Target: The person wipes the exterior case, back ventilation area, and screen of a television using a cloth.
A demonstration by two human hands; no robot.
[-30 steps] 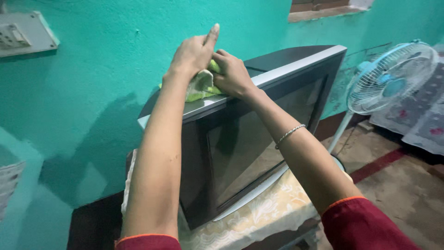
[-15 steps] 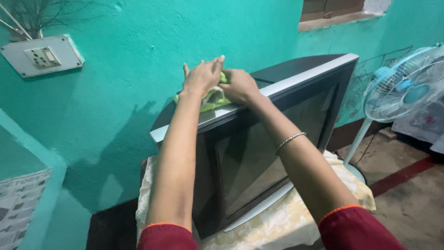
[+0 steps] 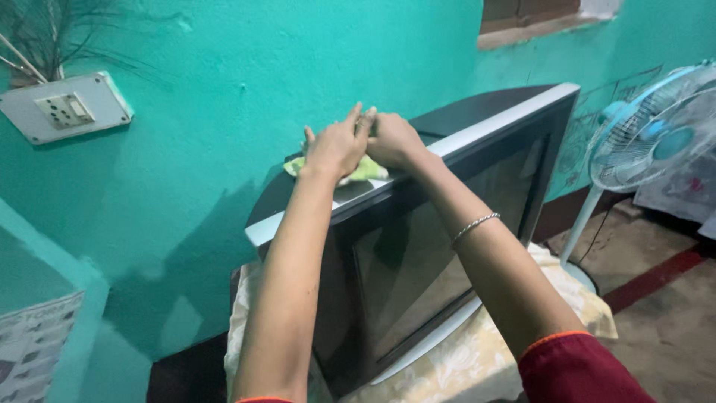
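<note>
An old box television [image 3: 440, 224] with a grey top rim and dark screen stands on a stand covered with a pale floral cloth [image 3: 455, 362]. On its dark top lies a crumpled green and white rag [image 3: 365, 170]. My left hand [image 3: 335, 145] presses down on the rag, fingers together and stretched forward. Beside it, touching, my right hand [image 3: 394, 139] grips the same rag with curled fingers. A thin silver bracelet [image 3: 474, 225] circles my right wrist.
A teal wall rises close behind the television. A grey switch board [image 3: 63, 108] hangs on the wall at upper left. A white and blue pedestal fan [image 3: 656, 134] stands at the right on the brown floor [image 3: 664, 313]. A wall niche [image 3: 541, 19] opens at upper right.
Both hands have slid the rag slightly down and toward the front edge of the television top, and the left fingers have flattened. The camera view shifted a little.
</note>
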